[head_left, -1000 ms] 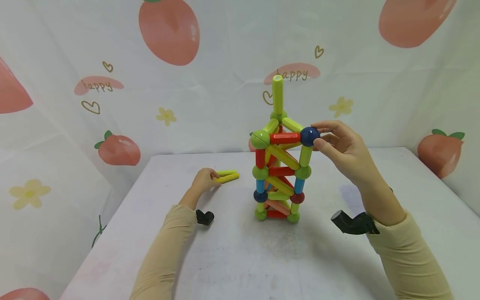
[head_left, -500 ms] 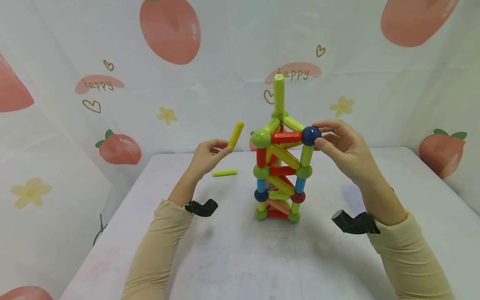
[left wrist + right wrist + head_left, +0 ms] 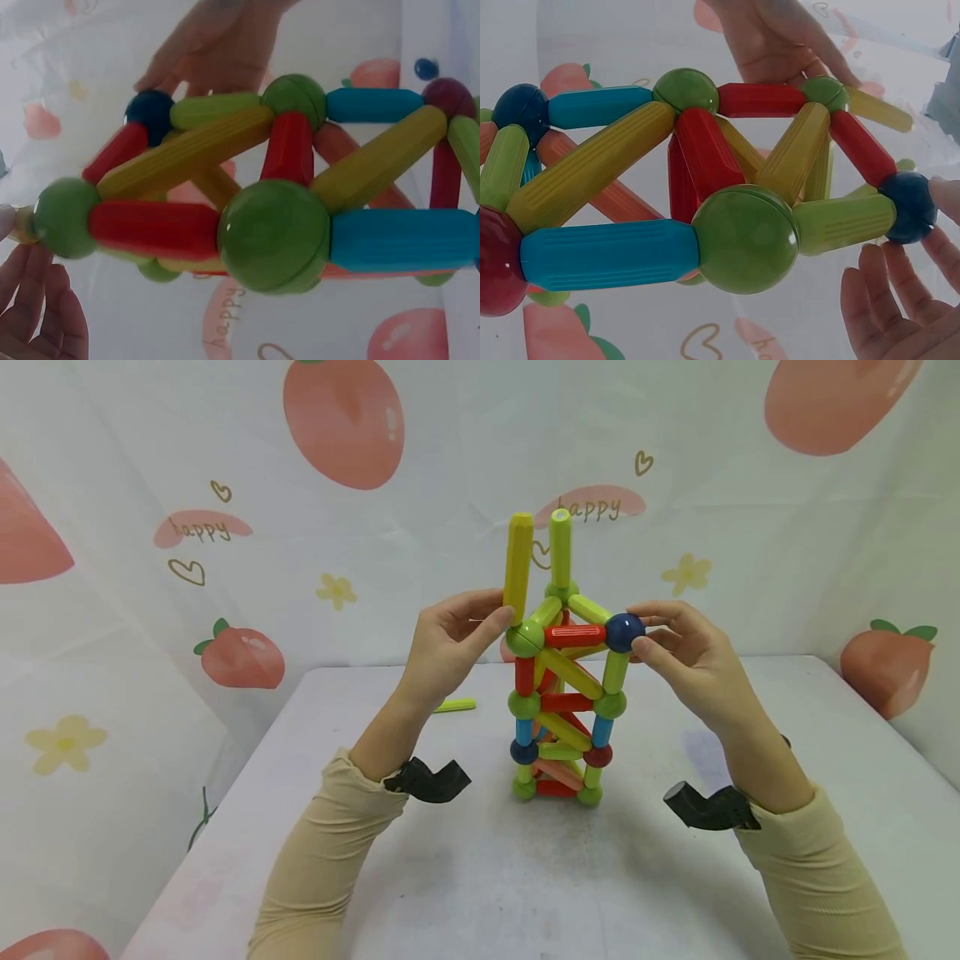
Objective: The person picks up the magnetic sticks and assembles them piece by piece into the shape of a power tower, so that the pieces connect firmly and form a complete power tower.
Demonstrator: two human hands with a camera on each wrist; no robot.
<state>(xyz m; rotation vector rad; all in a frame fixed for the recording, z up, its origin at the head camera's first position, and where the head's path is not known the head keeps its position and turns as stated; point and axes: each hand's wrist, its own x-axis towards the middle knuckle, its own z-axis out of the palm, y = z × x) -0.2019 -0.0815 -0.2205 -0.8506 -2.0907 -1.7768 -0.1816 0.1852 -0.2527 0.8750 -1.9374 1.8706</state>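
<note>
A tower of coloured rods and balls (image 3: 566,702) stands upright on the table. My left hand (image 3: 450,639) pinches a long yellow rod (image 3: 518,564) near its lower end, upright, with that end against the green ball (image 3: 525,638) at the tower's top left corner. In the left wrist view, the fingers meet the rod just beside that green ball (image 3: 67,217). My right hand (image 3: 686,660) grips the dark blue ball (image 3: 624,633) at the top right corner between thumb and fingers. At the back corner, a lime green rod (image 3: 560,547) points straight up.
One yellow-green rod (image 3: 456,705) lies on the white table (image 3: 450,893), behind my left forearm and partly hidden by it. A white cloth backdrop (image 3: 420,543) printed with peaches hangs behind the table. Both wrists carry a black mount (image 3: 427,781).
My left hand has picked one yellow rod off the table, raised it and carried it right to the top left green ball. The right hand stays on the blue ball.
</note>
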